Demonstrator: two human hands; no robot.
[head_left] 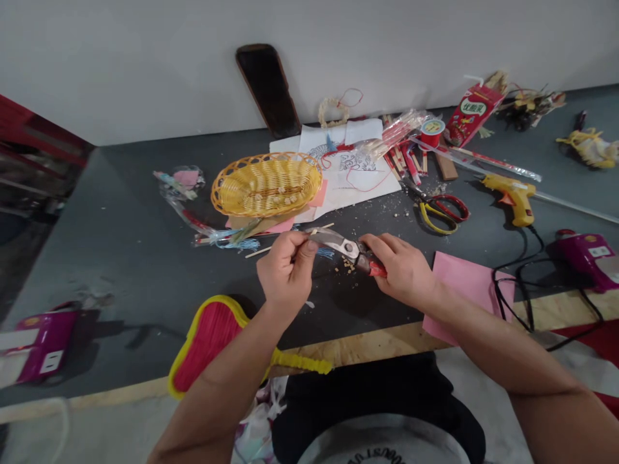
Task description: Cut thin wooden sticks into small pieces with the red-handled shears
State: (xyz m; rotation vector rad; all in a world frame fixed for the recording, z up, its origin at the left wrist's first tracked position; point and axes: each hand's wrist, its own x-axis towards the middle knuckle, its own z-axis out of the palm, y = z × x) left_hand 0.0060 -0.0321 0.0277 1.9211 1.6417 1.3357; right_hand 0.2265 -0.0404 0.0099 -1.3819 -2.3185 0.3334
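Note:
My left hand (287, 267) is closed in a pinch, thumb against fingers, on a thin pale wooden stick (258, 252) whose ends show on both sides of the hand. My right hand (403, 267) wraps round the red handles of a pair of pruning shears (338, 243). The metal blades point left and reach the left fingertips, beside the stick. Whether the blades touch the stick, I cannot tell. Small cut wooden bits (348, 265) lie on the table under the shears. Just beyond my hands stands a yellow wicker basket (265, 169) with a few small pale pieces inside.
Scissors (442, 212), a yellow glue gun (510, 196) and its black cable lie to the right, near pink paper (464, 290). A red drink carton (474, 113) and phone (268, 90) stand at the back. A red-and-yellow fan-shaped piece (207, 341) sits at the front edge.

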